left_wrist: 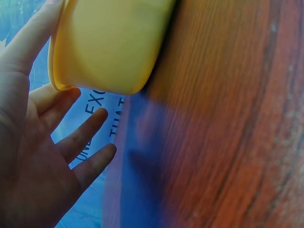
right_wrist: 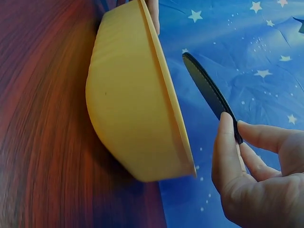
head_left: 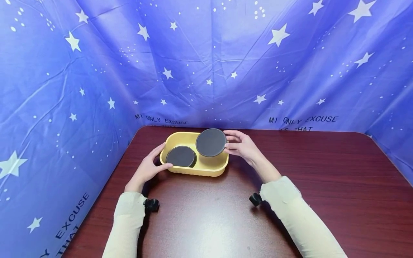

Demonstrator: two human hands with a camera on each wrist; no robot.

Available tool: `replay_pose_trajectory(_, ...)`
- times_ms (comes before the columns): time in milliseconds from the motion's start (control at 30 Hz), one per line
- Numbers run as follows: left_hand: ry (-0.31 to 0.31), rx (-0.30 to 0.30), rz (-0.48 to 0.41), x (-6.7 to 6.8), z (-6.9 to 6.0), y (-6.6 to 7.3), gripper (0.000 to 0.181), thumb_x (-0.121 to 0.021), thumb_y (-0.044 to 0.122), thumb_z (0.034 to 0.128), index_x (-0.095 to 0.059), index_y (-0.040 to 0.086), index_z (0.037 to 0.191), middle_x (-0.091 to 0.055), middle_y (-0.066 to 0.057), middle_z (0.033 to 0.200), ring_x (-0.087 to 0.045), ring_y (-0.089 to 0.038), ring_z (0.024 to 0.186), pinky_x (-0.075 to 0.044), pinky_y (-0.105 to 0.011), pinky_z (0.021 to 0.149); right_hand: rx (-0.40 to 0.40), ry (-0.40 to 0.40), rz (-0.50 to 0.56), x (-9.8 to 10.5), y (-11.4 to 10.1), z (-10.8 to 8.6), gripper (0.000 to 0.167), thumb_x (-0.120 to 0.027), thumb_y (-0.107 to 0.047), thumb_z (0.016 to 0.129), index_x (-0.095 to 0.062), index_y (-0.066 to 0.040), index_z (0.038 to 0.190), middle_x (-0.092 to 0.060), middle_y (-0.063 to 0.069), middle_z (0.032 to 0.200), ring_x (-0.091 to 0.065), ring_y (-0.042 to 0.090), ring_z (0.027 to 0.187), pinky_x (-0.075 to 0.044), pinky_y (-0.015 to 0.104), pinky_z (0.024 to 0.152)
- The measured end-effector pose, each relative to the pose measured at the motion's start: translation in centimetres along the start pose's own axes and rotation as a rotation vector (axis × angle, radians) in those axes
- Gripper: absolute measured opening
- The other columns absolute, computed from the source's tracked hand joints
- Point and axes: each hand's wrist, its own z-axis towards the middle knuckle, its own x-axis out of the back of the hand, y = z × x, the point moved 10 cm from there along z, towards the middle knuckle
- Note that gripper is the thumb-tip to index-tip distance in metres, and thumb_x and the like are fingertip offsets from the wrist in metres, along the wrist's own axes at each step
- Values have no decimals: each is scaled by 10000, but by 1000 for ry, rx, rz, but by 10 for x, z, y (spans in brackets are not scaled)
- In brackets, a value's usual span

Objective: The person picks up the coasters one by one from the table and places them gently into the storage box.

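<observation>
A yellow oblong plastic basin with rounded ends stands on the table. My left hand holds its left end, thumb at the front rim and index finger at the far side. In the left wrist view the other fingers of the left hand are spread off the basin. My right hand pinches a round black coaster with a stitched edge by its right side. That coaster is tilted above the basin's right half. Another round black coaster lies inside at the left; whether more lie beneath it I cannot tell.
The dark red wood-grain table extends around the basin. A blue curtain with white stars hangs behind it and at the sides. Black wrist mounts sit at both cream sleeves.
</observation>
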Motion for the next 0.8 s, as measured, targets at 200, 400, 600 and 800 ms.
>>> replay_pose_trajectory(200, 4, -6, -5, 0, 0, 2, 895, -834, 274, 813, -353, 176, 1561, -313, -86, 1635, -286, -316, 1509, -235, -536, 1232, 1, -22, -5, -18, 1, 6, 586, -558, 149, 903, -410, 55, 1462, -565, 71, 1121, -669, 82, 839, -609, 303, 836)
replay_pose_trajectory(400, 1, -4, 9, 1, 1, 0, 895, -832, 292, 816, -351, 185, 1563, -312, -91, 1635, -288, -328, 1507, -237, -546, 1227, 4, -23, -19, -36, 5, 14, 566, -564, 146, 893, -450, 42, 1438, -578, 104, 1125, -670, 92, 835, -601, 353, 872)
replay_pose_trajectory(600, -2, 0, 12, 0, 1, -1, 885, -829, 293, 820, -356, 192, 1561, -315, -76, 1636, -277, -325, 1513, -224, -558, 1228, -21, -20, -9, -54, 14, 23, 568, -571, 170, 873, -472, 46, 1418, -586, 118, 1097, -674, 108, 801, -543, 479, 954)
replay_pose_trajectory(800, -1, -2, -2, 1, -1, 4, 874, -825, 245, 824, -359, 157, 1558, -318, -97, 1632, -271, -336, 1513, -214, -567, 1228, -59, -23, 18, -69, 22, 29, 590, -556, 212, 852, -467, 67, 1417, -568, 124, 1082, -672, 119, 766, -601, 384, 858)
